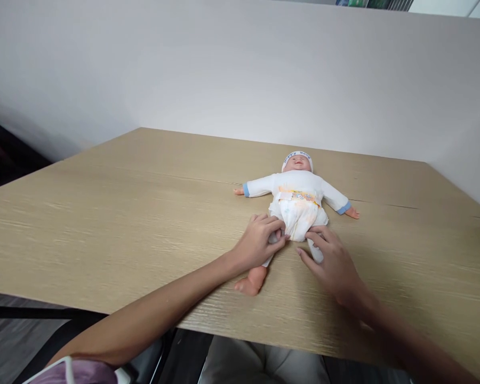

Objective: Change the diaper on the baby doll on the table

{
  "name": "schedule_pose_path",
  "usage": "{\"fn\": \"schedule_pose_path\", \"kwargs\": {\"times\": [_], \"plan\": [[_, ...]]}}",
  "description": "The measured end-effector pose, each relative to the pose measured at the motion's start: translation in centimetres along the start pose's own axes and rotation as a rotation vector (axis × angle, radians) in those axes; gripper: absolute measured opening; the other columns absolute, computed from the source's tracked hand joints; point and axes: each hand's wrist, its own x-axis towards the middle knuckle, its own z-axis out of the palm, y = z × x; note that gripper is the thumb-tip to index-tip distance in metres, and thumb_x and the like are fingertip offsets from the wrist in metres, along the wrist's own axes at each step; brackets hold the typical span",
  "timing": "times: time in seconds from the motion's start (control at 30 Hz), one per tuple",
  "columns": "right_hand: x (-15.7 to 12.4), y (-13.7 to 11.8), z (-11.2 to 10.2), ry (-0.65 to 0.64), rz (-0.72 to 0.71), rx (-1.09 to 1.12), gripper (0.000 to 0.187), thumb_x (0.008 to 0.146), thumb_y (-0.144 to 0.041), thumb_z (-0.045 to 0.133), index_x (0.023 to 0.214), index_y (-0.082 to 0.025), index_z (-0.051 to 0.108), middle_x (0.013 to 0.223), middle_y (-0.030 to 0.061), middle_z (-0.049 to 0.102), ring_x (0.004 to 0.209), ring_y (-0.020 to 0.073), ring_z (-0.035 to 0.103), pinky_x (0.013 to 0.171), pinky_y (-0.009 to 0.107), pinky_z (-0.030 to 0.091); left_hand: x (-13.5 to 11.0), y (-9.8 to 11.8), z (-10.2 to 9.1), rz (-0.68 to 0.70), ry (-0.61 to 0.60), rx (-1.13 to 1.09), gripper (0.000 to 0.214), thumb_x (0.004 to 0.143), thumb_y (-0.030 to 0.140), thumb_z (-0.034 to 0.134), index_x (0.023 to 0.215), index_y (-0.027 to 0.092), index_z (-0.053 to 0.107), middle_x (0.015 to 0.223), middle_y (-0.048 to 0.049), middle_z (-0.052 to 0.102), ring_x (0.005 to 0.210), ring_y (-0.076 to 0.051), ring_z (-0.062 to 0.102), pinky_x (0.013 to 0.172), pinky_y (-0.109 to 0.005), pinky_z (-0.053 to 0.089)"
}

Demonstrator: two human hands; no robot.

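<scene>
A baby doll point(260, 185) lies on its back, head toward the wall, in a white long-sleeved outfit with blue cuffs and a printed white cap. Around its hips is a white diaper point(300, 216) with a colourful waistband. My left hand point(260, 240) pinches the diaper's edge by the doll's leg on the left side; what lies between the fingertips is partly hidden. On the other side, my right hand point(334, 261) rests its fingertips at the diaper's leg edge, thumb held apart from the fingers. One bare doll foot point(253, 281) shows below my left hand; the other is hidden.
The doll lies on a light wooden table point(104, 213) whose front edge runs just before my lap. A pale wall point(224, 69) rises behind the table. Dark items point(8, 149) stand beyond its left side, and a dark chair part shows at lower left.
</scene>
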Motion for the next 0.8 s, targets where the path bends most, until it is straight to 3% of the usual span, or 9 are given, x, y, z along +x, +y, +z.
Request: {"fn": "schedule_pose_path", "kwargs": {"times": [0.17,0.27,0.4,0.5,0.67,0.8], "plan": [[-0.3,-0.2,0.3,0.012,-0.010,0.055,0.019,0.099,-0.029,0.067,0.116,-0.023,0.067,0.129,0.0133,0.070,0.116,0.0346,0.064,0.098,0.052,0.054,-0.3,-0.1,-0.1,0.053,0.073,-0.049,0.013,0.102,0.034,0.066,0.098,0.022,0.069,0.127,-0.0078,0.072,0.106,-0.027,0.059,0.095,-0.043,0.044],[-0.3,-0.3,0.6,0.019,-0.010,0.066,0.021,0.098,-0.028,0.066,0.118,-0.021,0.065,0.124,0.0137,0.072,0.112,0.0346,0.063,0.096,0.051,0.053,-0.3,-0.2,0.0,0.061,0.080,-0.065,0.011,0.101,0.032,0.066,0.100,0.023,0.070,0.133,-0.0066,0.072,0.103,-0.026,0.057,0.097,-0.043,0.044],[0.3,-0.3,0.7,0.008,0.033,0.074,0.018,0.096,-0.032,0.067,0.111,-0.021,0.064,0.103,0.0101,0.073,0.099,0.0320,0.062,0.087,0.045,0.053,0.2,-0.7,0.2,0.053,0.031,-0.099,0.013,0.099,0.032,0.066,0.091,0.022,0.065,0.108,-0.0040,0.075,0.095,-0.024,0.057,0.092,-0.040,0.042],[0.8,-0.3,0.8,0.044,0.109,0.093,0.019,0.095,-0.039,0.067,0.105,-0.022,0.064,0.091,0.0066,0.067,0.087,0.0286,0.062,0.077,0.040,0.051,0.6,-0.9,0.3,0.047,0.018,-0.119,0.016,0.095,0.032,0.067,0.085,0.022,0.060,0.088,-0.0010,0.068,0.091,-0.024,0.054,0.088,-0.038,0.041],[1.3,-0.3,0.7,0.060,0.250,0.168,0.026,0.092,-0.047,0.067,0.101,-0.024,0.059,0.075,-0.0012,0.059,0.068,0.0227,0.058,0.065,0.034,0.044,0.9,-1.0,0.3,-0.033,0.089,-0.246,0.018,0.090,0.035,0.071,0.093,0.022,0.058,0.090,-0.0004,0.060,0.093,-0.023,0.054,0.088,-0.036,0.042],[1.7,-0.1,-0.1,0.062,0.369,0.294,0.035,0.090,-0.052,0.071,0.106,-0.025,0.055,0.079,-0.0016,0.071,0.058,0.0189,0.057,0.060,0.032,0.042,0.8,-1.9,0.8,-0.154,0.109,-0.472,0.032,0.089,0.043,0.076,0.098,0.023,0.052,0.090,0.0023,0.059,0.082,-0.017,0.053,0.080,-0.031,0.044]]}}
